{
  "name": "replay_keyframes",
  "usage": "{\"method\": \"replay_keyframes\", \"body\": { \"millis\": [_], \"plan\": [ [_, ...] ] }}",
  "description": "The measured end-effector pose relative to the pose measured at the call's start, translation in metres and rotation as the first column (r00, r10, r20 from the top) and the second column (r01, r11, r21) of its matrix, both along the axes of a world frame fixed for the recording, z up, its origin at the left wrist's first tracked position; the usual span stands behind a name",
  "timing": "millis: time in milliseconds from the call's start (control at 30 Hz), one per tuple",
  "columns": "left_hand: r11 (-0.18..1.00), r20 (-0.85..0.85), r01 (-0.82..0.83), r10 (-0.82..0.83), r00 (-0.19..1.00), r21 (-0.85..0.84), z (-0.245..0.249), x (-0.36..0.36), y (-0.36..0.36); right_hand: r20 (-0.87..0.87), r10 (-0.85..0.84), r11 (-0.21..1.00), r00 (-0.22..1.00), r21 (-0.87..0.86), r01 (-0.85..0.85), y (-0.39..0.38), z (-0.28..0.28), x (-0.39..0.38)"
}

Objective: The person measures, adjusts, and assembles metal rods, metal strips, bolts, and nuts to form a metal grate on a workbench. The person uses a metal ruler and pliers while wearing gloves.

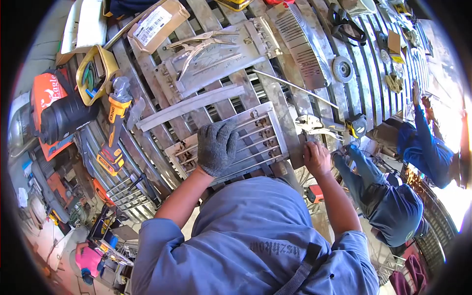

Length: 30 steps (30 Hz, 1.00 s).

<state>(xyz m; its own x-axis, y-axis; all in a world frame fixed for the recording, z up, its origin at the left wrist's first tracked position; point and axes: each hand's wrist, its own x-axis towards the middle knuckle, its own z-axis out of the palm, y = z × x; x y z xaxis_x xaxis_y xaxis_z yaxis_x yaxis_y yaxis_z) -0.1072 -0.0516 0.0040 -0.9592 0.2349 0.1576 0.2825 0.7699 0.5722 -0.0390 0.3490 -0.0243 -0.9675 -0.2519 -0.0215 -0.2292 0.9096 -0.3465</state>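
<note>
A dark grey glove covers my left hand (217, 148), which rests on a rectangular metal frame (269, 112) with several thin rods across it. Its gloved fingers lie spread over the rods. Bare and to the right of the frame, my right hand (317, 157) has its fingers bent together at the edge of a flat metal strip (295, 150). What it pinches, if anything, is too small to make out. Locking pliers (314, 124) lie just beyond it. A curved metal strip (191, 105) lies behind the frame.
A yellow angle grinder (117, 110) and a yellow container (101, 58) are at the left. Behind are a metal plate with clamps (211, 66), a cardboard box (160, 24) and a thin rod (295, 88). A tape measure (357, 126) lies right. Co-workers are at right and lower left.
</note>
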Motion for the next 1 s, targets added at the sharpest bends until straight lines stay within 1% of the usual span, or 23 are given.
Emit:
{"method": "replay_keyframes", "body": {
  "millis": [67,100,200,233,333,400,433,467,533,600,700,733,767,800,833,900,933,967,1000],
  "plan": [
    [1.000,-0.014,0.011,-0.011,1.000,0.020,-0.002,-0.002,0.000,-0.053,-0.001,0.998,0.999,0.063,0.005,-0.002,-0.008,0.003],
    [0.999,-0.022,0.018,-0.017,1.000,0.030,-0.003,-0.002,-0.001,-0.084,-0.011,0.999,0.996,0.052,0.015,-0.003,-0.010,0.002],
    [1.000,-0.015,0.010,-0.010,1.000,0.026,0.001,-0.003,0.000,-0.083,-0.022,0.998,0.996,0.064,0.027,-0.005,-0.007,0.001],
    [1.000,-0.020,0.005,-0.005,1.000,0.022,0.002,-0.004,0.001,-0.044,-0.026,0.997,0.999,0.070,0.029,-0.005,-0.005,0.001],
    [1.000,-0.034,-0.006,0.006,0.999,0.007,0.006,-0.002,0.002,-0.001,-0.114,0.991,0.993,-0.069,0.114,-0.021,0.016,0.004],
    [1.000,-0.045,-0.010,0.009,0.999,-0.011,0.003,0.000,0.002,0.044,-0.086,0.978,0.995,-0.189,0.092,-0.041,0.033,0.025],
    [1.000,-0.057,-0.009,0.007,0.998,-0.024,0.000,0.002,0.002,0.074,-0.028,0.969,0.997,-0.244,0.046,-0.053,0.040,0.032],
    [0.999,-0.073,-0.009,0.006,0.997,-0.036,-0.003,0.003,0.001,0.144,0.071,0.983,0.987,-0.177,-0.045,-0.062,0.050,0.038],
    [0.999,-0.098,-0.013,0.008,0.995,-0.052,-0.005,0.003,0.003,0.279,0.180,0.974,0.943,-0.183,-0.131,-0.079,0.047,0.054],
    [0.998,-0.107,-0.019,0.012,0.994,-0.063,-0.003,0.005,0.004,0.348,0.128,0.990,0.929,-0.106,-0.097,-0.095,0.045,0.061],
    [0.992,-0.070,-0.010,0.001,0.998,-0.122,-0.006,0.010,0.003,0.419,0.034,0.999,0.907,-0.024,-0.026,-0.106,0.036,0.069],
    [0.988,-0.099,-0.007,-0.008,0.995,-0.155,-0.005,0.015,0.004,0.438,-0.004,1.000,0.899,0.000,0.004,-0.108,0.031,0.071],
    [0.983,-0.127,-0.004,-0.019,0.992,-0.185,0.000,0.019,0.008,0.474,-0.008,1.000,0.880,0.014,0.001,-0.107,0.026,0.072],
    [0.977,-0.156,-0.001,-0.033,0.987,-0.212,0.005,0.023,0.011,0.446,-0.012,1.000,0.895,0.006,0.010,-0.107,0.023,0.076],
    [0.979,-0.095,0.030,-0.050,0.994,-0.201,0.002,0.029,0.012,0.417,-0.018,1.000,0.909,0.001,0.019,-0.107,0.019,0.082],
    [0.975,-0.129,0.028,-0.057,0.990,-0.219,-0.003,0.038,0.011,0.395,-0.019,0.999,0.918,-0.024,0.032,-0.111,0.032,0.084],
    [0.973,-0.141,0.030,-0.064,0.988,-0.231,-0.007,0.044,0.011,0.350,-0.025,0.998,0.937,-0.046,0.043,-0.113,0.033,0.086],
    [0.969,-0.079,0.038,-0.059,0.995,-0.245,-0.010,0.052,0.010,0.307,-0.031,0.996,0.951,-0.068,0.054,-0.115,0.034,0.088],
    [0.963,-0.078,0.041,-0.064,0.995,-0.266,-0.012,0.057,0.011,0.266,-0.038,0.994,0.963,-0.091,0.064,-0.116,0.033,0.088]
  ]
}}
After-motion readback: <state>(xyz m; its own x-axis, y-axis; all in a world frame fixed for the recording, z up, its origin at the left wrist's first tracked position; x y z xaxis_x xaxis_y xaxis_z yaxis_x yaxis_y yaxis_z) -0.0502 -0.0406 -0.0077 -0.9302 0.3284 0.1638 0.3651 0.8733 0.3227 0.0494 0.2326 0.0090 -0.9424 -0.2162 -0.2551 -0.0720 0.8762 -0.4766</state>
